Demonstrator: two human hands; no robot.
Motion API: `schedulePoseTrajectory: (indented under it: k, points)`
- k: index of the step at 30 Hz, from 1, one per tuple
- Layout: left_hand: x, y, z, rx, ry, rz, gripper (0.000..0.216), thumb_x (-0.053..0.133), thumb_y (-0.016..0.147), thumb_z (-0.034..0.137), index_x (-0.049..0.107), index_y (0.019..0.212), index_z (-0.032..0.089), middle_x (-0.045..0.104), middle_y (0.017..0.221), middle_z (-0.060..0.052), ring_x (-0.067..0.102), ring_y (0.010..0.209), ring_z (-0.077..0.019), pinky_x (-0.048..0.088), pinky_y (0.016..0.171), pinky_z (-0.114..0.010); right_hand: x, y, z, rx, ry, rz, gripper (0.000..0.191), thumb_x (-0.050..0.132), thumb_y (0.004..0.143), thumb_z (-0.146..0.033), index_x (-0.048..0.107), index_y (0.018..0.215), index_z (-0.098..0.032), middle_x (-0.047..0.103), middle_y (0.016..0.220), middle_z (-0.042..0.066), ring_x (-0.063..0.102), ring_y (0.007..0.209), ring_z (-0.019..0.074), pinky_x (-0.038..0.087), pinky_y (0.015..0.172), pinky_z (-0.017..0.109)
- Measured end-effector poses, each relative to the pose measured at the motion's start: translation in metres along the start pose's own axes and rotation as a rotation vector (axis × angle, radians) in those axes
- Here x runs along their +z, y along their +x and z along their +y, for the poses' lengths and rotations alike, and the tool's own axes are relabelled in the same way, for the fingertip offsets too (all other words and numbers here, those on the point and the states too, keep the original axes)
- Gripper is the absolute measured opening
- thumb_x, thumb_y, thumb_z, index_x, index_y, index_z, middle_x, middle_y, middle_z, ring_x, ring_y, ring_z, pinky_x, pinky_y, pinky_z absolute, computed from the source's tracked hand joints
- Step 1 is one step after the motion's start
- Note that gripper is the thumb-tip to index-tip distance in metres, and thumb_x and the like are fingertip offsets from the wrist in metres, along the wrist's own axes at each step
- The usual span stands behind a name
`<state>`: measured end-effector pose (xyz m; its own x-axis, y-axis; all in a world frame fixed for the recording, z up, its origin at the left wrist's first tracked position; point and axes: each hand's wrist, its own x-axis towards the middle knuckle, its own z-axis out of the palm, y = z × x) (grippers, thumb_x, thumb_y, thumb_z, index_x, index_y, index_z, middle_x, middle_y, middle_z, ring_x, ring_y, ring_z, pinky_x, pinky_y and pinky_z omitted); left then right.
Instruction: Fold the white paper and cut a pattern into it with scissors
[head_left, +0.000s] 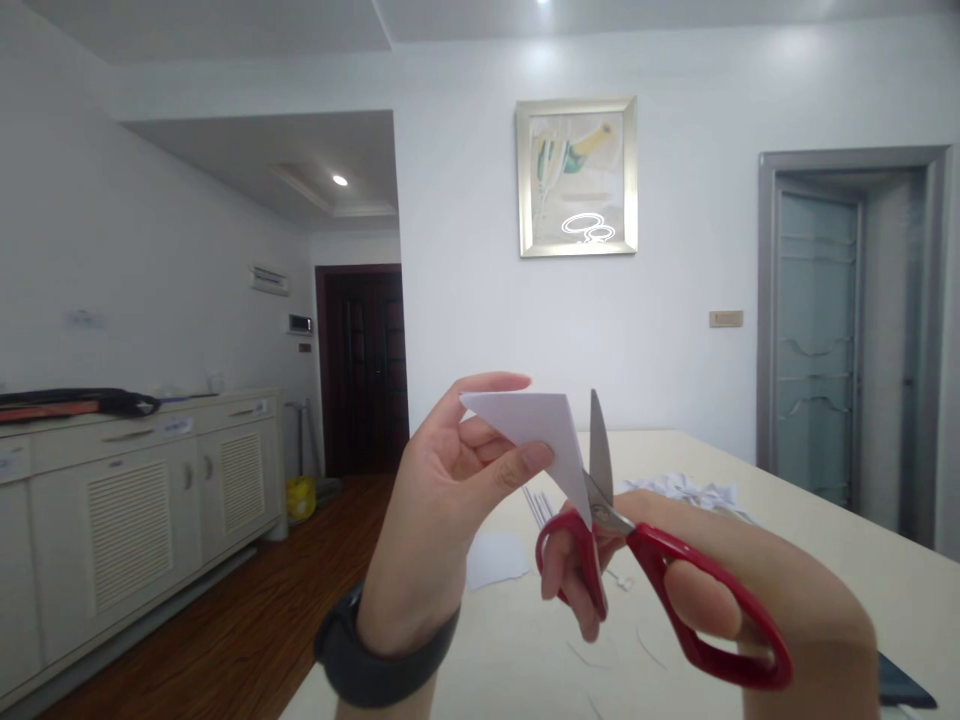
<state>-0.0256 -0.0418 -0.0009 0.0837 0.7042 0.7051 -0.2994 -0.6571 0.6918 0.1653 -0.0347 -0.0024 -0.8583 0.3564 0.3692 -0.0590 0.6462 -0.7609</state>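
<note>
Between the thumb and fingers of my left hand (472,460) is a folded white paper (544,420), roughly triangular, held up above the table. My right hand (705,570) grips red-handled scissors (709,600), with the thumb through one loop and fingers through the other. The scissor blades are spread apart. One blade points upward to the right of the paper; the other is partly hidden behind the paper's edge. Beneath my hands, a flat white sheet (496,560) lies on the table, and thin paper slivers (589,655) are scattered near it.
The pale table (652,450) stretches away ahead. A heap of white paper pieces (686,490) lies beyond my right hand, with several white strips (536,505) behind the scissors. A dark flat object (904,685) sits at the right. A cabinet (142,510) stands along the left wall.
</note>
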Motion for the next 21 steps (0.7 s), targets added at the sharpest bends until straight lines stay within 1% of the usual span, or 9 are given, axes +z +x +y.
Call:
schedulePoseTrajectory:
  k: [3, 6, 8, 12, 16, 18, 21]
  points:
    - [-0.0006, 0.0001, -0.0005, 0.008, -0.005, 0.007, 0.031, 0.074, 0.074, 0.014, 0.063, 0.100, 0.026, 0.070, 0.072, 0.004, 0.064, 0.064, -0.0058, 0.049, 0.063, -0.011, 0.0003, -0.0002, 0.0013, -0.003, 0.014, -0.011, 0.060, 0.049, 0.080, -0.068, 0.065, 0.096, -0.012, 0.056, 0.073, 0.005, 0.056, 0.072, 0.0190, 0.049, 0.078, 0.034]
    - [-0.0013, 0.0004, -0.0011, 0.016, -0.015, -0.011, 0.031, 0.074, 0.074, 0.012, 0.064, 0.100, 0.026, 0.070, 0.071, 0.005, 0.064, 0.065, -0.0051, 0.049, 0.063, -0.010, 0.0011, -0.0004, 0.0017, -0.015, 0.007, 0.005, 0.062, 0.046, 0.080, -0.070, 0.067, 0.094, -0.013, 0.057, 0.072, 0.004, 0.053, 0.069, 0.0175, 0.047, 0.082, 0.036]
    - [-0.0018, 0.0004, -0.0014, 0.011, -0.017, -0.020, 0.030, 0.073, 0.075, 0.013, 0.063, 0.100, 0.026, 0.071, 0.073, 0.004, 0.064, 0.066, -0.0054, 0.049, 0.063, -0.011, 0.0020, -0.0005, 0.0014, -0.013, -0.011, 0.022, 0.065, 0.044, 0.079, -0.072, 0.067, 0.094, -0.012, 0.057, 0.072, 0.004, 0.053, 0.068, 0.0175, 0.047, 0.082, 0.036]
    - [-0.0018, 0.0003, -0.0010, -0.018, -0.042, -0.009, 0.025, 0.074, 0.074, 0.015, 0.060, 0.094, 0.023, 0.071, 0.079, 0.003, 0.063, 0.066, -0.0070, 0.049, 0.061, -0.013, 0.0027, -0.0002, 0.0011, -0.003, -0.039, 0.020, 0.062, 0.042, 0.084, -0.068, 0.065, 0.095, -0.011, 0.056, 0.074, 0.005, 0.056, 0.070, 0.0188, 0.044, 0.087, 0.037]
    - [-0.0002, 0.0002, 0.0004, -0.028, -0.042, -0.018, 0.023, 0.074, 0.074, 0.016, 0.056, 0.088, 0.020, 0.068, 0.078, 0.002, 0.061, 0.067, -0.0082, 0.049, 0.062, -0.015, 0.0013, 0.0002, 0.0012, -0.027, -0.019, 0.023, 0.062, 0.044, 0.083, -0.068, 0.066, 0.096, -0.012, 0.058, 0.075, 0.005, 0.055, 0.071, 0.0189, 0.045, 0.085, 0.037]
    - [-0.0001, 0.0003, 0.0008, -0.028, -0.044, -0.021, 0.024, 0.073, 0.075, 0.016, 0.055, 0.090, 0.021, 0.068, 0.079, 0.003, 0.060, 0.067, -0.0078, 0.049, 0.063, -0.015, 0.0006, 0.0002, 0.0010, -0.028, -0.011, 0.030, 0.059, 0.046, 0.083, -0.067, 0.067, 0.094, -0.013, 0.057, 0.073, 0.004, 0.054, 0.069, 0.0184, 0.045, 0.083, 0.036]
    - [-0.0022, 0.0009, 0.0002, -0.010, -0.025, -0.037, 0.026, 0.073, 0.075, 0.014, 0.056, 0.093, 0.021, 0.068, 0.081, 0.002, 0.061, 0.069, -0.0075, 0.049, 0.063, -0.014, -0.0001, -0.0003, 0.0017, -0.023, -0.001, -0.010, 0.059, 0.049, 0.082, -0.066, 0.065, 0.094, -0.011, 0.057, 0.072, 0.004, 0.054, 0.069, 0.0184, 0.046, 0.080, 0.035]
